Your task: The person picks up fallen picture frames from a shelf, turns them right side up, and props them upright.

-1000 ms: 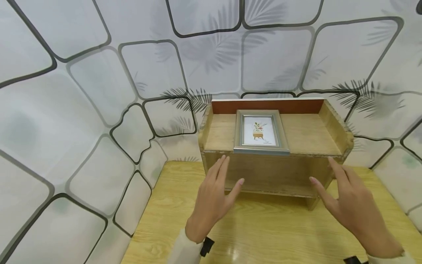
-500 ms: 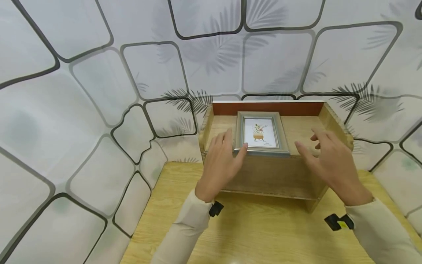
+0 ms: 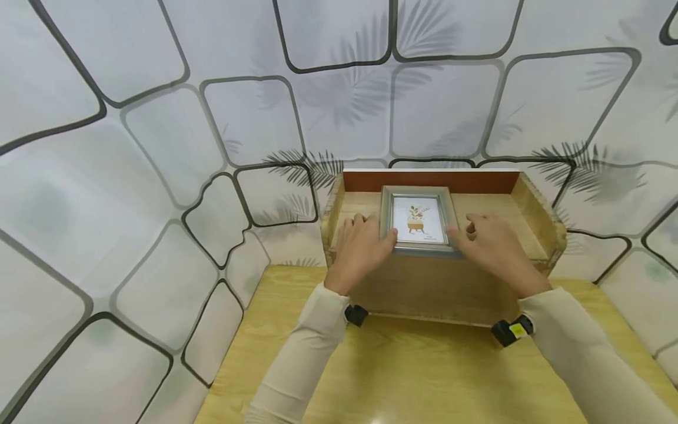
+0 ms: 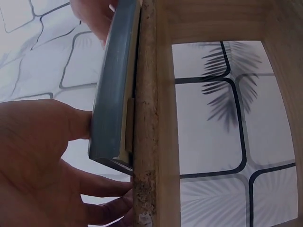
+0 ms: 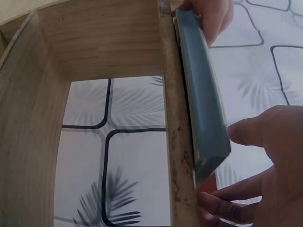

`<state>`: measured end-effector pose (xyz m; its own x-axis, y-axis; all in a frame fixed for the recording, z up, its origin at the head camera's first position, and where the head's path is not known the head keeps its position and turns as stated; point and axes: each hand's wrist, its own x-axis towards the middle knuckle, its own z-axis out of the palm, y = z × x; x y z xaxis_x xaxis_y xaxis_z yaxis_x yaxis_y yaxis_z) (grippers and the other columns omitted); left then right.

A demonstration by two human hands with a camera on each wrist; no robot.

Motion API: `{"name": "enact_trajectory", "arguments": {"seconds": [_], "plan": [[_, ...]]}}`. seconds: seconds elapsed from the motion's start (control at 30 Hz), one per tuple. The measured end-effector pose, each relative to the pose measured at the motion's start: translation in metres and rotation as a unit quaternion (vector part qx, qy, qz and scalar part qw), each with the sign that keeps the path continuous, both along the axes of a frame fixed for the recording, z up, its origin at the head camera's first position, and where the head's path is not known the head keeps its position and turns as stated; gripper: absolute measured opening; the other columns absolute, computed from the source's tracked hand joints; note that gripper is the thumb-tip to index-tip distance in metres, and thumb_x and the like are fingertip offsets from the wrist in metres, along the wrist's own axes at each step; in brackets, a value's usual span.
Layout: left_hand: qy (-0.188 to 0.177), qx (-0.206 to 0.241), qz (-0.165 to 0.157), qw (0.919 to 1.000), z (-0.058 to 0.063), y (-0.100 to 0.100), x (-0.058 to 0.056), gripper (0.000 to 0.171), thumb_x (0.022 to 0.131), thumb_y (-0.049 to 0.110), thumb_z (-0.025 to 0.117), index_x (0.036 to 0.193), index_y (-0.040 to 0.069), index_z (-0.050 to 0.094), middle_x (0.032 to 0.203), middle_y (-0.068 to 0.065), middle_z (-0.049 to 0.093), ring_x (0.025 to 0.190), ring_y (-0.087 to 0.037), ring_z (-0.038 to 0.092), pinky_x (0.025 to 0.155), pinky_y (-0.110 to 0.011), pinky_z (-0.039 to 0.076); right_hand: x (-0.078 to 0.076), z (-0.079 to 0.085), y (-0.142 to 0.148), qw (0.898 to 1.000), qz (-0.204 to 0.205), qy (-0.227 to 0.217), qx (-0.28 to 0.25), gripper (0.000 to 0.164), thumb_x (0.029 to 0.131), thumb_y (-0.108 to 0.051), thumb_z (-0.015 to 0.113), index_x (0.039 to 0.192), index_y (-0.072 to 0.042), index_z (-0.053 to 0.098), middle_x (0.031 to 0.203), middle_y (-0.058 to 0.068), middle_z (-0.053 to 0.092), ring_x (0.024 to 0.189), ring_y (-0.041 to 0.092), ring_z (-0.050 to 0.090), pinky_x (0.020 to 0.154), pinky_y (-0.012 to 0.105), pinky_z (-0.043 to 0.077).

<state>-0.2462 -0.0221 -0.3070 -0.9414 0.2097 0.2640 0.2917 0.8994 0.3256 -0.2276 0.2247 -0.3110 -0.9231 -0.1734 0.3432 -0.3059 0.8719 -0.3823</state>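
A silver-grey picture frame point(image 3: 418, 215) with a plant print lies face up on top of a small wooden shelf unit point(image 3: 498, 203), its front edge close to the board's front edge. My left hand point(image 3: 360, 247) is at the frame's left side, the thumb against its near left corner and the other fingers beside it over the board. On the opposite side, my right hand point(image 3: 492, 244) has its thumb at the near right edge, with bent fingers slightly apart from the frame. Both wrist views show thumbs meeting the frame's bluish edge point(image 4: 111, 94); the fingertips are partly hidden behind the board point(image 5: 182, 165).
The shelf unit has low side walls and a reddish back strip point(image 3: 429, 181). Below its top board is an open compartment. It stands on a yellow wood-grain table point(image 3: 413, 365), against a patterned wall point(image 3: 344, 106) that also runs along the left.
Both hands have moved up and inward from in front of the shelf unit to the frame's two sides. The right fingers have bent. The frame has stayed in place on the board.
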Motion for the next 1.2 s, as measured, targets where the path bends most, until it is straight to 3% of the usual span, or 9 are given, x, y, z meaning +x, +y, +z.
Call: {"name": "enact_trajectory", "arguments": {"seconds": [0.1,0.33,0.47,0.73,0.87,1.03,1.2], "plan": [[-0.025,0.003,0.004,0.9997,0.000,0.002,-0.004,0.039,0.100,0.048,0.054,0.088,0.011,0.061,0.097,-0.011,0.057,0.088,-0.029,0.049,0.080,-0.040,0.042,-0.006,-0.002,-0.003,1.000,-0.006,-0.008,0.020,0.048,0.100,-0.042,0.057,0.084,0.003,0.062,0.084,0.023,0.063,0.094,0.047,0.057,0.077,0.060,0.043],[-0.055,0.014,0.009,0.9984,-0.002,0.004,-0.011,0.034,0.101,0.042,0.053,0.085,0.012,0.060,0.104,-0.008,0.057,0.096,-0.028,0.050,0.087,-0.043,0.040,-0.011,-0.004,-0.007,0.999,-0.006,-0.039,0.009,0.046,0.097,-0.038,0.062,0.101,0.007,0.066,0.099,0.027,0.063,0.104,0.049,0.052,0.079,0.062,0.036],[-0.055,0.005,0.014,0.9984,-0.003,0.003,-0.014,0.035,0.101,0.041,0.052,0.081,0.014,0.059,0.105,-0.007,0.057,0.095,-0.028,0.051,0.086,-0.043,0.039,-0.012,-0.006,-0.009,1.000,0.005,-0.023,-0.005,0.035,0.094,-0.033,0.063,0.076,-0.005,0.057,0.080,0.016,0.058,0.096,0.042,0.053,0.075,0.058,0.036],[-0.030,0.007,0.006,0.9995,-0.004,0.004,-0.016,0.032,0.100,0.039,0.053,0.081,0.014,0.059,0.103,-0.005,0.059,0.092,-0.026,0.052,0.083,-0.041,0.039,-0.011,-0.006,-0.010,1.000,0.007,-0.001,-0.029,0.036,0.091,-0.027,0.065,0.066,-0.010,0.046,0.074,0.014,0.055,0.100,0.046,0.054,0.076,0.060,0.035],[-0.024,0.018,0.004,0.9995,-0.004,0.006,-0.016,0.029,0.098,0.037,0.055,0.086,0.012,0.062,0.102,-0.006,0.059,0.094,-0.027,0.052,0.083,-0.042,0.039,-0.009,-0.004,-0.009,0.999,0.010,0.002,-0.034,0.036,0.091,-0.026,0.065,0.065,-0.011,0.044,0.068,0.010,0.050,0.099,0.047,0.054,0.074,0.057,0.034],[-0.026,0.038,-0.004,0.9990,-0.006,0.006,-0.017,0.032,0.098,0.035,0.056,0.106,0.007,0.068,0.107,-0.009,0.060,0.099,-0.028,0.052,0.083,-0.043,0.041,-0.007,-0.003,-0.009,0.999,0.008,-0.010,-0.043,0.034,0.091,-0.025,0.064,0.067,-0.010,0.047,0.070,0.011,0.053,0.099,0.047,0.052,0.075,0.057,0.034],[-0.026,0.055,-0.018,0.9980,-0.005,0.007,-0.017,0.037,0.099,0.032,0.056,0.117,0.002,0.067,0.110,-0.011,0.061,0.099,-0.029,0.051,0.085,-0.043,0.043,-0.005,-0.002,-0.008,0.998,0.011,-0.012,-0.064,0.030,0.093,-0.023,0.065,0.071,-0.007,0.053,0.073,0.012,0.061,0.081,0.036,0.057,0.069,0.045,0.040]]}}
